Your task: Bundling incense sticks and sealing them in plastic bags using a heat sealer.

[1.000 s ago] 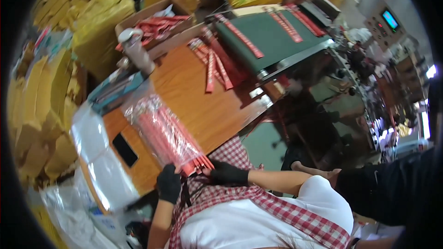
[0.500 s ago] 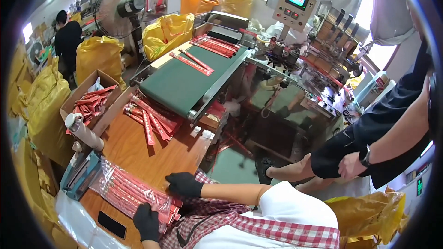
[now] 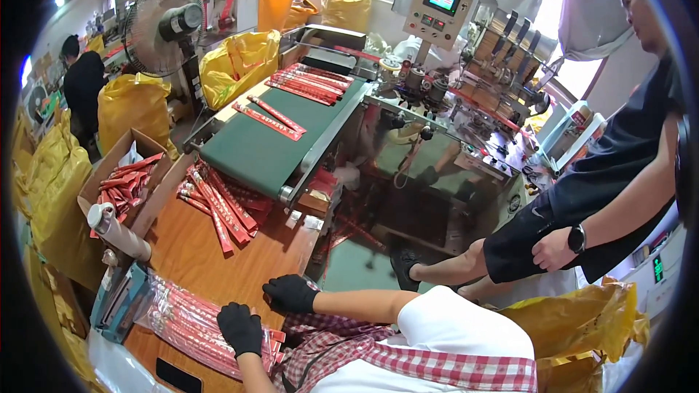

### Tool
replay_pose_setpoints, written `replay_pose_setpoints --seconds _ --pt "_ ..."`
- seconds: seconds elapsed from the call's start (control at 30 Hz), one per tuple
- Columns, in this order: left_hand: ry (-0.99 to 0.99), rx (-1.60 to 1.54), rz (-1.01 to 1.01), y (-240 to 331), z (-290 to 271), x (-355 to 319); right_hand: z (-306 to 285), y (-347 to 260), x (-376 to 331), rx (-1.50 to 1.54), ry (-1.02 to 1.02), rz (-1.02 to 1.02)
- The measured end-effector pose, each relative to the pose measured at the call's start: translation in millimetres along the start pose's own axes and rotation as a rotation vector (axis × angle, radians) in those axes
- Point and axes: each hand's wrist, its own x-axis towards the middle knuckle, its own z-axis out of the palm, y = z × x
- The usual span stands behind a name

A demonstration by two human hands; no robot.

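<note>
A clear plastic bag [image 3: 178, 313] full of long red printed paper sleeves lies on the wooden table in front of me, the sleeve ends poking out at its right end. My left hand [image 3: 240, 330], in a black glove, rests on top of the bag near that end, with its fingers laid over the plastic. Just beyond, at the table's right edge, is my right hand [image 3: 291, 294], also black-gloved. Its fingers are curled in, and nothing shows in them. A blue-grey bag sealer [image 3: 120, 306] stands by the bag's left end.
Loose red sleeves [image 3: 218, 204] lie farther up the table [image 3: 186, 244], below a green conveyor belt [image 3: 255, 153] carrying more. A carton [image 3: 138, 167] and plastic roll [image 3: 116, 233] stand left; a black phone [image 3: 178, 374] lies near. A person [image 3: 582, 196] stands at right beside the machine.
My left hand has moved from the near side of the bag's right end up onto its top. My right hand stays near the table edge. The whole view has shifted slightly.
</note>
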Motion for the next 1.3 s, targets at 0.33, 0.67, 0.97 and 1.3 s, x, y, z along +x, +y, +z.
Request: replay_pose_setpoints --seconds 0.33,0.67,0.97,1.3 --pt "0.061 -0.017 0.0 -0.1 0.5 1.2 1.7 0.5 3.1 -0.023 0.042 -0.052" --pt "0.041 0.004 -0.023 1.6 0.1 3.7 2.4 2.4 2.0 -0.073 -0.012 -0.041" --pt "0.042 0.012 -0.028 0.8 -1.0 3.8 0.9 -0.1 4.2 -0.065 0.006 -0.052" --pt "0.066 -0.05 -0.033 -0.9 0.6 3.5 2.2 1.1 4.7 -0.095 -0.041 -0.055"
